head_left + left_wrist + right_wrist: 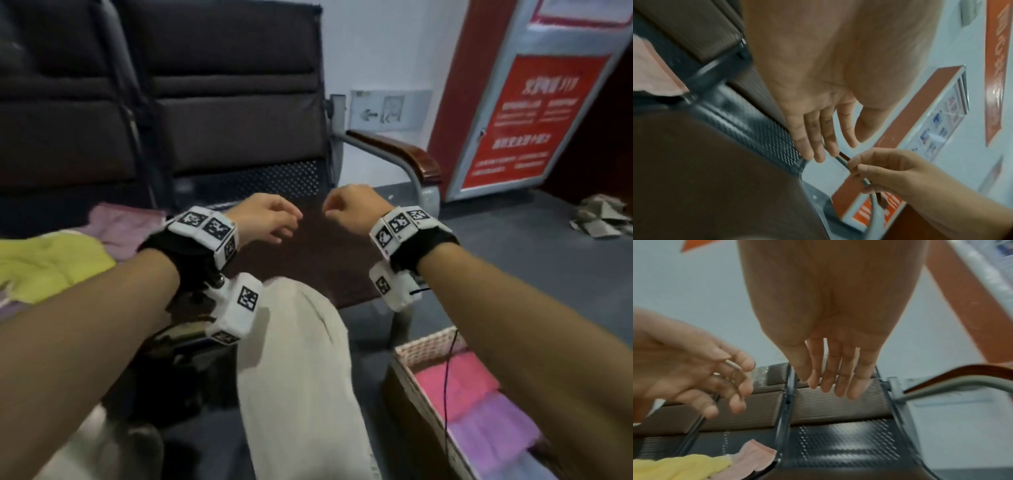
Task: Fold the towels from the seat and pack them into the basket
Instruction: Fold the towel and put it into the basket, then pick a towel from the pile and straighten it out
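Note:
A yellow towel (51,263) and a pale pink towel (120,222) lie crumpled on the left seat; the right wrist view shows the yellow towel (674,467) and pink towel (754,456) at its bottom left. My left hand (274,219) and right hand (346,209) hover close together above the dark right seat (308,253), both holding nothing, with fingers relaxed. The woven basket (428,346) stands on the floor at the lower right. Inside it lie a folded pink towel (459,380) and a folded purple towel (493,431).
A wooden armrest (404,154) on a metal frame bounds the right seat. Behind it leans a red sign cabinet (534,102). Crumpled paper (599,216) lies on the grey floor at far right. My knee in beige trousers (301,359) is below the hands.

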The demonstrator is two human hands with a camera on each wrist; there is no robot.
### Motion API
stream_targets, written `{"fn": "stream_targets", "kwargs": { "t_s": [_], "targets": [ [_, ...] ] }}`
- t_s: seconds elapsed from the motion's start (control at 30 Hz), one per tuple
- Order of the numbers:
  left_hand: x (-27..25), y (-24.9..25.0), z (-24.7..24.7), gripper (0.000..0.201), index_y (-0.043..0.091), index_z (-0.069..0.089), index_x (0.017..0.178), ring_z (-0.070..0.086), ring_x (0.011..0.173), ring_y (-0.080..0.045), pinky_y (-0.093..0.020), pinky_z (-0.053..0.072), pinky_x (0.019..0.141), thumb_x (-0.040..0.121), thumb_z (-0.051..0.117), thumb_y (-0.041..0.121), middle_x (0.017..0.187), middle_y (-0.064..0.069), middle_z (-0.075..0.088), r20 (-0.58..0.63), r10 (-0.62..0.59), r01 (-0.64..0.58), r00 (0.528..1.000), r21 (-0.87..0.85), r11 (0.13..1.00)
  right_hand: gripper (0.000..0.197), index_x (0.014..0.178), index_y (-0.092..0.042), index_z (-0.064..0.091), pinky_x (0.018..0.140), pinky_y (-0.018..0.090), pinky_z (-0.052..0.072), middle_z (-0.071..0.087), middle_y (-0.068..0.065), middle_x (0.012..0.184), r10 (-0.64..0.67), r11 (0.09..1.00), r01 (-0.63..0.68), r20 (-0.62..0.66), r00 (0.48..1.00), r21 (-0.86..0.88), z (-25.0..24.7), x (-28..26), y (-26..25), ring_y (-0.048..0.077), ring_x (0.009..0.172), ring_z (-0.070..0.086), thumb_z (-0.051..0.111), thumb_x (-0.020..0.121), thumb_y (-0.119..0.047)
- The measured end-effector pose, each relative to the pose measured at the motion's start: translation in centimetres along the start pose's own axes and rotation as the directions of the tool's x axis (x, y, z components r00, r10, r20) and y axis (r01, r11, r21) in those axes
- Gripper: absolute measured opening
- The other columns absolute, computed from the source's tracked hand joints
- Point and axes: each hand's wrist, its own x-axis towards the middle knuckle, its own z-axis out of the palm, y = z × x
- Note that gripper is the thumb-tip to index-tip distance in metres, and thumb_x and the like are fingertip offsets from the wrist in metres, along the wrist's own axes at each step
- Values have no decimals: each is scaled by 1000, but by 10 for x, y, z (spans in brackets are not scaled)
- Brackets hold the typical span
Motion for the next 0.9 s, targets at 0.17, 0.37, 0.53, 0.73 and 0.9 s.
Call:
{"fn": "stream_targets", "kwargs": {
  "t_s": [0.17, 0.37, 0.53, 0.73, 0.9],
  "targets": [
    [-36, -44, -104, 13, 8, 62, 102, 58, 83, -17, -28, 46, 74, 91, 55, 7, 91, -8, 62, -231, -43, 59, 972, 63, 996, 19, 107, -16, 68, 77, 23, 41, 68, 4, 108, -188, 981, 193, 168, 968, -15, 3, 67, -105, 19, 99, 61, 57, 93, -23],
    [-76, -136, -202, 10, 10, 64, 91, 61, 82, -20, -21, 48, 66, 89, 57, 3, 91, -12, 65, -463, -70, 104, 884, 49, 993, 21, 106, -16, 68, 75, 23, 40, 69, 4, 108, -367, 919, 394, 313, 876, -26, 55, 125, -211, 19, 99, 61, 59, 90, -25],
    [-89, -215, -258, 13, 18, 64, 98, 58, 100, -21, -27, 44, 81, 87, 61, 12, 109, -9, 63, -438, -303, 443, 846, 262, 857, 23, 107, -12, 70, 78, 20, 40, 69, 4, 110, -444, 877, 480, 437, 782, 33, 134, 162, -263, 19, 102, 61, 59, 91, -24],
    [-85, -273, -276, 40, 14, 54, 127, 50, 119, -23, -34, 41, 100, 88, 60, 21, 129, -10, 52, -361, -412, 546, 837, 492, 678, 32, 106, -8, 69, 85, 32, 48, 68, 6, 108, -476, 868, 469, 550, 686, 165, 231, 179, -303, 22, 101, 61, 59, 92, -35],
    [-81, -291, -284, 45, 14, 47, 131, 48, 120, -24, -33, 40, 100, 89, 60, 26, 130, -11, 50, -302, -450, 534, 840, 605, 591, 53, 107, -5, 63, 81, 42, 49, 65, 13, 105, -424, 895, 412, 608, 672, 169, 288, 166, -324, 29, 97, 61, 61, 84, -53]
  ]
}}
